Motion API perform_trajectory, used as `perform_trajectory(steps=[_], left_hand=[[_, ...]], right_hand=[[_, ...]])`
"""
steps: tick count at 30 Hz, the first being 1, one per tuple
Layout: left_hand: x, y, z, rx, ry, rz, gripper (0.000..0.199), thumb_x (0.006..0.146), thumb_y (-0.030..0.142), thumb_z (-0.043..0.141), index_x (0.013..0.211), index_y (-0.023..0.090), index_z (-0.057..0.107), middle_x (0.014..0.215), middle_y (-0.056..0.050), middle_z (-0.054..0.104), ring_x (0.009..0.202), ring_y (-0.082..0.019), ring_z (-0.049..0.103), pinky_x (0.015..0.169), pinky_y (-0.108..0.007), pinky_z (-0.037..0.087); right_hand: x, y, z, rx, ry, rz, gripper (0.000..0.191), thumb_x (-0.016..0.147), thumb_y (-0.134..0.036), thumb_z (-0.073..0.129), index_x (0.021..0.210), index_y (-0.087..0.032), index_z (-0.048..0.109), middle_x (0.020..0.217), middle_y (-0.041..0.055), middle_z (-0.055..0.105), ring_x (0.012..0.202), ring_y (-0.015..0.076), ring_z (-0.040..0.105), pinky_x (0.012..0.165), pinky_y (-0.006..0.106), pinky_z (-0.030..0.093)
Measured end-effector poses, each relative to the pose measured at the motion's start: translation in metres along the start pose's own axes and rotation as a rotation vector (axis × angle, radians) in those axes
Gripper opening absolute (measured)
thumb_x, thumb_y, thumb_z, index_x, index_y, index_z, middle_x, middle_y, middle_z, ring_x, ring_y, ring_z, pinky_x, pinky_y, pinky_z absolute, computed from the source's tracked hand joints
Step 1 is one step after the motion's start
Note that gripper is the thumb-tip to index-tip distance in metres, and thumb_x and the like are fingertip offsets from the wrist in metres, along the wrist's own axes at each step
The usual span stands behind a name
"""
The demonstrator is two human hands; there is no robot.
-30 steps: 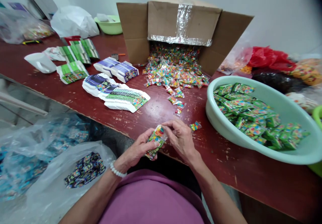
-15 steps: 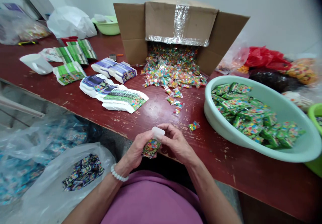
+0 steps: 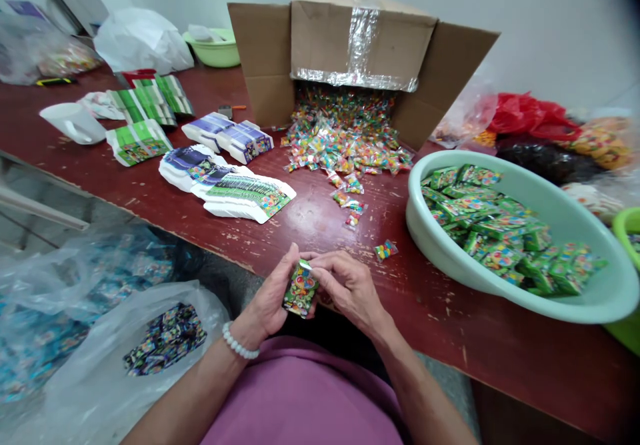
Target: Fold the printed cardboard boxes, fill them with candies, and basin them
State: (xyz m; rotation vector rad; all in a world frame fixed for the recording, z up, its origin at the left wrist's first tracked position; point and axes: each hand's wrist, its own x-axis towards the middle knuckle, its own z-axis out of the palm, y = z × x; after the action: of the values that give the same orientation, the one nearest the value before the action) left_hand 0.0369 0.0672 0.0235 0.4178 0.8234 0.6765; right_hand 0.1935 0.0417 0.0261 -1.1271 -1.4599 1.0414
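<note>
A small green candy box [image 3: 301, 289] with a colourful print is held upright just off the table's front edge. My left hand [image 3: 275, 295] is wrapped round its left side and back. At the box's top right corner, the fingers of my right hand [image 3: 347, 285] pinch the top edge; its flap looks folded down. A single clear candy packet [image 3: 386, 250] lies on the table to the right of my hands. Beyond them, a fanned stack of flat green cartons [image 3: 250, 195] rests on the table.
An open cardboard box [image 3: 363, 45] spills many candy packets [image 3: 345, 140] onto the red table [image 3: 325, 232]. On the right, a pale green basin [image 3: 500, 292] holds filled green boxes. Flat purple cartons [image 3: 227, 136] and a white mug [image 3: 73, 123] stand left. Plastic bags [image 3: 100, 358] sit below the edge.
The white flap at the top of the candy box has been folded down, and the printed front now shows more fully. My right hand's fingers have closed in at the top edge.
</note>
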Motion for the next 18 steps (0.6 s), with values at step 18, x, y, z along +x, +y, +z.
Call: perform_trajectory(steps=[18], left_hand=[[0.01,0.001,-0.003,0.0,0.135,0.153,0.023,0.078,0.035,0.072,0.091,0.017,0.075,0.077,-0.002,0.074,0.06,-0.016,0.067,0.058,-0.026,0.057]], right_hand=[[-0.007,0.003,0.006,-0.293,-0.059,-0.162,0.047,0.076,-0.039,0.082,0.117,-0.025,0.064,0.126,0.0095,0.067,0.117,0.028,0.059,0.1,0.045,0.047]])
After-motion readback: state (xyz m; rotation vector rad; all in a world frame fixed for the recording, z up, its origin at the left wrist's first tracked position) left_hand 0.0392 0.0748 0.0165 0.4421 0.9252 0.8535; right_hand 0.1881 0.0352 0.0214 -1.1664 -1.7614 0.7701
